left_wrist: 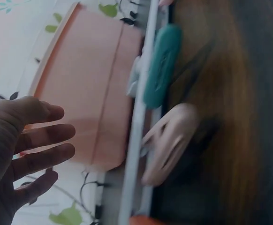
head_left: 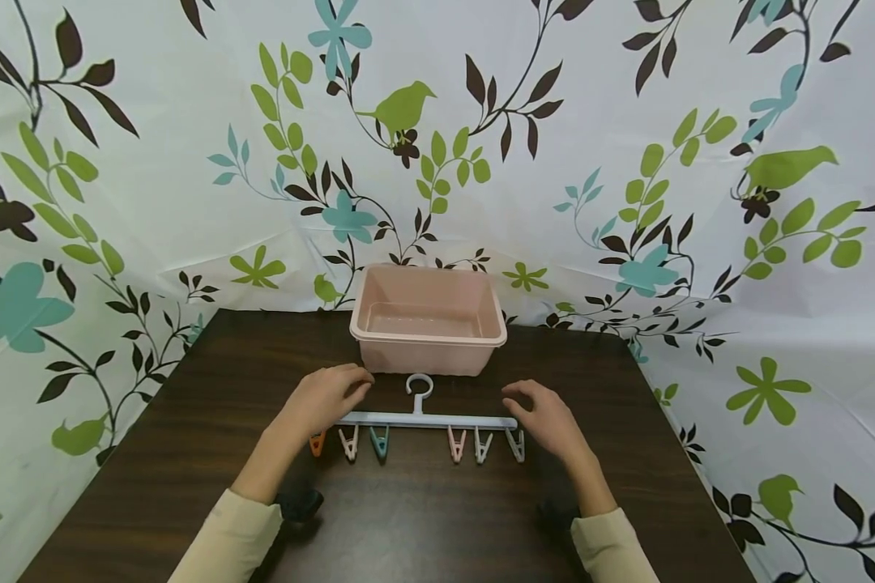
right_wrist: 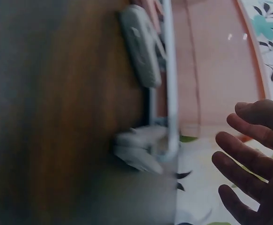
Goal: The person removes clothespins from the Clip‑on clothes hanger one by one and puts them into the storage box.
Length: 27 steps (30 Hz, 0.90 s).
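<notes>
A pale blue-white clip hanger [head_left: 426,420] lies on the dark table, its hook pointing toward the pink bin. Several clothespins hang off its near side: an orange one [head_left: 317,443], a beige one [head_left: 348,444] and a teal one [head_left: 380,443] to the left; a pink one [head_left: 456,444], a white one [head_left: 483,445] and a grey one [head_left: 515,444] to the right. My left hand [head_left: 326,398] hovers over the hanger's left end, fingers loosely bent and holding nothing. Near the right end, my right hand [head_left: 547,417] is likewise relaxed, with nothing in its fingers.
Behind the hanger stands a pink plastic bin [head_left: 428,356] with nothing visible inside. The dark wooden table [head_left: 437,526] reaches back to a white cloth [head_left: 627,48] printed with leaves, birds and flowers, which hangs behind and at both sides.
</notes>
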Each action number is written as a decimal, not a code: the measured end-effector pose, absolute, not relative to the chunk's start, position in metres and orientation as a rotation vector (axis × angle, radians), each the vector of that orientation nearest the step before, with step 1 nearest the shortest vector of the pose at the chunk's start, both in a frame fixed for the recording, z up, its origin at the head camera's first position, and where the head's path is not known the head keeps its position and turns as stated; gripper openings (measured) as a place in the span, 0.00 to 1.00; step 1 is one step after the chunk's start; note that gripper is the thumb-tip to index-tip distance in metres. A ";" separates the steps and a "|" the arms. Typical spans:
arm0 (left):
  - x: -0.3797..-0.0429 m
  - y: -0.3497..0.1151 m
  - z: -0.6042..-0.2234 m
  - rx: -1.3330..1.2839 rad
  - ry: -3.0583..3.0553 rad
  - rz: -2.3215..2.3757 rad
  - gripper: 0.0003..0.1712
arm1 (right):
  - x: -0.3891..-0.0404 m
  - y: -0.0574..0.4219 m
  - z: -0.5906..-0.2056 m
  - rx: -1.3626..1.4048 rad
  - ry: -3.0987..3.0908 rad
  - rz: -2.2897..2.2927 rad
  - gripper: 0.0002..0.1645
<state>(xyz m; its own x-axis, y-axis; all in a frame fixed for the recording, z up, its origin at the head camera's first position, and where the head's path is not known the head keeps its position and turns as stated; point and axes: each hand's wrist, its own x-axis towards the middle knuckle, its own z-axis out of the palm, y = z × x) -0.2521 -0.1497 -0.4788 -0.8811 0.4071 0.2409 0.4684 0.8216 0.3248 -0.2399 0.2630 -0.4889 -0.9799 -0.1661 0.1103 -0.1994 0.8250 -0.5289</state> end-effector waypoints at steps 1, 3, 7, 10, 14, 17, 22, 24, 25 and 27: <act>-0.252 -0.147 -0.481 -0.698 -2.854 -0.571 0.11 | -0.240 0.261 -0.492 0.305 -2.954 0.860 0.17; -0.251 -0.142 -0.485 -0.716 -2.874 -0.588 0.11 | -0.240 0.256 -0.497 0.324 -2.968 0.860 0.16; -0.250 -0.135 -0.492 -0.755 -2.898 -0.626 0.10 | -0.240 0.249 -0.503 0.350 -2.976 0.870 0.15; -0.249 -0.131 -0.496 -0.779 -2.919 -0.648 0.10 | -0.242 0.245 -0.506 0.363 -2.990 0.862 0.14; -0.249 -0.127 -0.502 -0.791 -2.961 -0.632 0.11 | -0.244 0.242 -0.510 0.383 -3.024 0.844 0.12; -0.249 -0.124 -0.507 -0.794 -2.973 -0.620 0.11 | -0.245 0.241 -0.512 0.410 -3.038 0.833 0.11; -0.252 -0.122 -0.514 -0.826 -2.994 -0.630 0.10 | -0.246 0.240 -0.514 0.462 -3.048 0.808 0.11; -0.253 -0.120 -0.516 -0.838 -3.009 -0.620 0.10 | -0.247 0.240 -0.514 0.469 -3.064 0.800 0.11; -0.253 -0.120 -0.517 -0.840 -3.014 -0.614 0.10 | -0.247 0.239 -0.515 0.472 -3.075 0.795 0.11; -0.252 -0.119 -0.519 -0.837 -3.023 -0.603 0.11 | -0.248 0.239 -0.517 0.472 -3.095 0.792 0.11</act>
<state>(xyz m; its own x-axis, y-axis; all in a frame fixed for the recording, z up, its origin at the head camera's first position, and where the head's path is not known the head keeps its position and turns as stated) -0.2522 -0.1193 -0.5191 -0.8613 0.5058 0.0488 0.4858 0.7915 0.3708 -0.2477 0.2387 -0.5168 -0.9534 -0.3013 -0.0124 -0.2583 0.8371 -0.4822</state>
